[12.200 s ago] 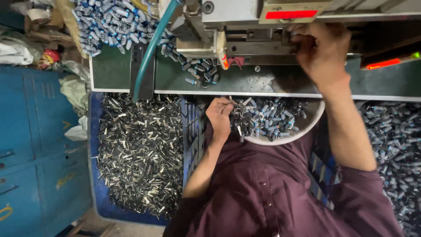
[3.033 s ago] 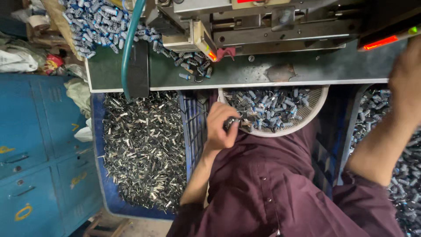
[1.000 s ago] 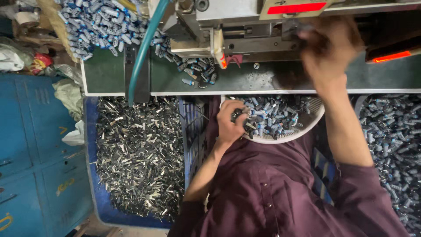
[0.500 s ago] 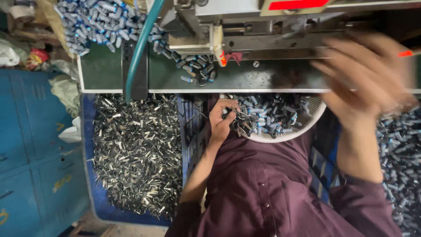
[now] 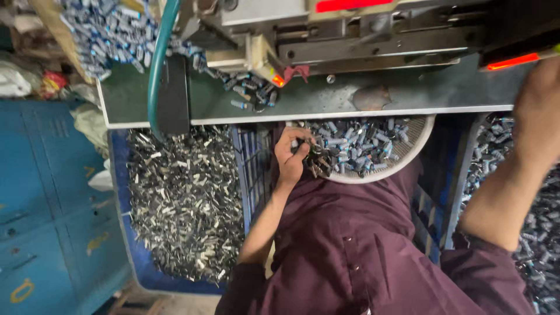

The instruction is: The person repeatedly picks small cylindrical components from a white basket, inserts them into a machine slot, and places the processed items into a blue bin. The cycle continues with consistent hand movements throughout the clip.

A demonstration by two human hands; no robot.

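Note:
My left hand (image 5: 293, 155) is closed on a bunch of small grey-blue metal cylinders at the left edge of a round white basket (image 5: 402, 166) that rests on my lap and is full of the same small parts (image 5: 361, 146). My right hand (image 5: 539, 111) is out at the right edge of the view, above a heap of dark parts (image 5: 539, 227); its fingers are cut off by the frame, so I cannot see whether it holds anything. In front of me stands a metal press machine (image 5: 350, 35) on a green table (image 5: 326, 99).
A blue crate (image 5: 186, 204) full of silvery metal pieces sits at my left. A teal hose (image 5: 156, 64) runs down the machine's left side. More blue-grey parts (image 5: 111, 32) are piled at the back left. Blue cabinets (image 5: 41, 210) stand at far left.
My right hand has swung from the machine, up and centre, out to the right over the heap. My left hand stays at the basket's edge holding parts.

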